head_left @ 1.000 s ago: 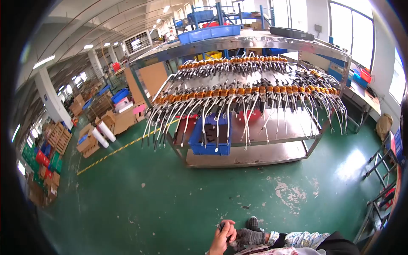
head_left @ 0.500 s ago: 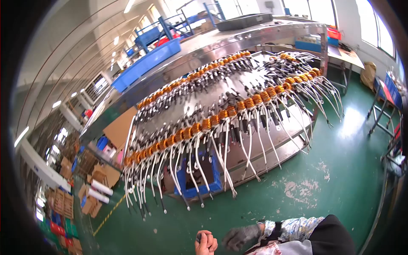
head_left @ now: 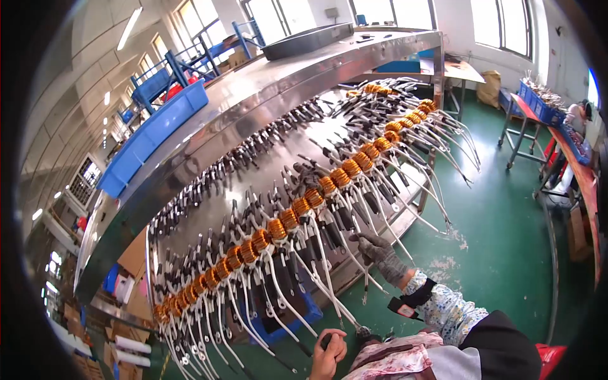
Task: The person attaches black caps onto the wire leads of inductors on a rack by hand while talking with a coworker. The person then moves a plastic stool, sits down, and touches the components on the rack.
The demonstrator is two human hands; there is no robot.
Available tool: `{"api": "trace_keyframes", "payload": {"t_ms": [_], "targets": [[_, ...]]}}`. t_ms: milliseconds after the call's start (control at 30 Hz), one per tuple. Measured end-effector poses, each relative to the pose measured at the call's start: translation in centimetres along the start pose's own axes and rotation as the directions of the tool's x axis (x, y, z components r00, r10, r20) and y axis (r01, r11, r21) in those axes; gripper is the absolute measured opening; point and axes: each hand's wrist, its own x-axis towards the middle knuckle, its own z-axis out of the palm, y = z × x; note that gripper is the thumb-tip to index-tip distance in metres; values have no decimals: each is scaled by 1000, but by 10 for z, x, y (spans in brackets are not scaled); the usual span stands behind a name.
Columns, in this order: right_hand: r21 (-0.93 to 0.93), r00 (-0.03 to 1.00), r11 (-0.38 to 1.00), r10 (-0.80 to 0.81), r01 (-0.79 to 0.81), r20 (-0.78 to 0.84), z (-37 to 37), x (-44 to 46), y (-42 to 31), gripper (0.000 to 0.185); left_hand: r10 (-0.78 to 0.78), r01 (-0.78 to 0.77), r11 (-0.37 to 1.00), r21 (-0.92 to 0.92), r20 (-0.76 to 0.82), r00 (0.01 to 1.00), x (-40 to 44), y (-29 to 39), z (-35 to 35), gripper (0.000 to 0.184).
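My right hand (head_left: 381, 253), in a grey knitted glove, is at the hanging leads on the front of the rack. Its curled fingers close around one white cable (head_left: 365, 288) with a lug at its end. Low in the view, my bare left hand (head_left: 329, 353) is closed on a small black object (head_left: 325, 342), too hidden to name. Copper-wound toroid coils (head_left: 277, 229) run in a long row in front of me. White leads with black sleeving and metal lugs hang from them.
A steel table (head_left: 253, 95) with a blue bin (head_left: 155, 136) and a grey tray (head_left: 307, 41) rises behind the coils. Below the leads sits a blue crate (head_left: 310, 310). On the right, a person (head_left: 577, 117) is at a red-topped bench (head_left: 586, 171).
My right hand has moved up and forward to the hanging leads and closed on one. My left hand stays low with the black object. The view has turned right and come closer.
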Motion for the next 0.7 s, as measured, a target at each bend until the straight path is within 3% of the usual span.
{"api": "trace_keyframes", "payload": {"t_ms": [67,133,233,400,633,700], "targets": [[-320,975,946,-28,-45,-220,1,19,6,24,14,-19,996,91,46,999,14,15,-6,20],[-329,964,944,-69,-20,-257,2,29,11,25,2,-7,996,86,58,998,25,24,-16,21],[-257,956,963,3,-82,-293,6,25,7,24,13,-23,995,98,102,995,41,26,-29,21],[-300,932,952,-58,-55,-357,19,19,4,24,-120,106,991,87,172,978,65,32,-37,21],[-210,921,971,24,-114,-390,32,12,-10,23,-146,118,982,146,198,969,84,36,-41,20],[-305,905,951,-84,-52,-416,32,20,-7,23,-140,110,981,159,192,971,87,31,-43,21]]}}
